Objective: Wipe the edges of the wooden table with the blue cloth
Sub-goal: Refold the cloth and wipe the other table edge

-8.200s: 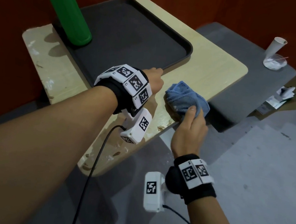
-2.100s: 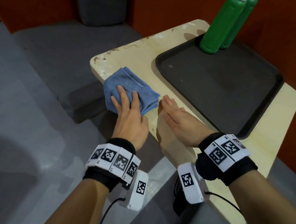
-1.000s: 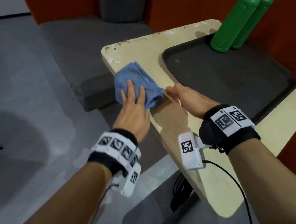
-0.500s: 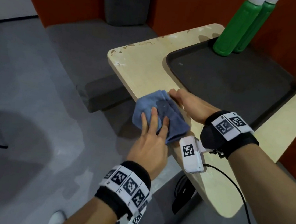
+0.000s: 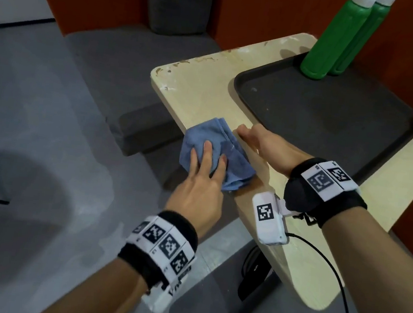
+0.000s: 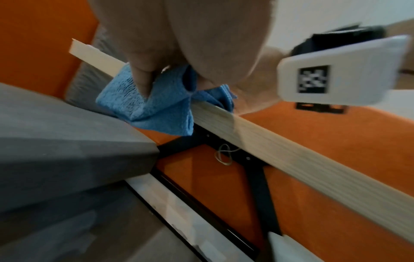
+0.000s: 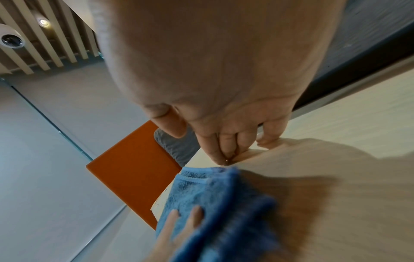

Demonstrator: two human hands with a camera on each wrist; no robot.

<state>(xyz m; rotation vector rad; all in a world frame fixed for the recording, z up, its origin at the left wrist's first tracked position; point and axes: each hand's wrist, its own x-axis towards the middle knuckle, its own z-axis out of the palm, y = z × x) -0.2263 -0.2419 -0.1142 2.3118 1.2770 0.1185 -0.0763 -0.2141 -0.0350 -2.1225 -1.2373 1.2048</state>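
The blue cloth (image 5: 210, 133) is folded over the left edge of the pale wooden table (image 5: 202, 92). My left hand (image 5: 208, 156) lies on it with fingers straight on top. In the left wrist view its thumb (image 6: 143, 79) presses the cloth (image 6: 156, 106) against the table's side face (image 6: 291, 156), so the cloth is pinched round the edge. My right hand (image 5: 258, 141) rests on the tabletop just right of the cloth, holding nothing. Its curled fingertips (image 7: 226, 147) touch the wood beside the cloth (image 7: 212, 203).
A black tray (image 5: 238, 83) covers the middle of the table, close to my right hand. Two green bottles (image 5: 335, 34) stand at its far corner. A grey bench (image 5: 134, 54) sits left of and below the table. A cable (image 5: 336, 272) runs from my right wrist.
Over the last second my left hand slid the cloth along the left edge, from near the far corner toward me. My right hand stayed on the tabletop beside the tray.
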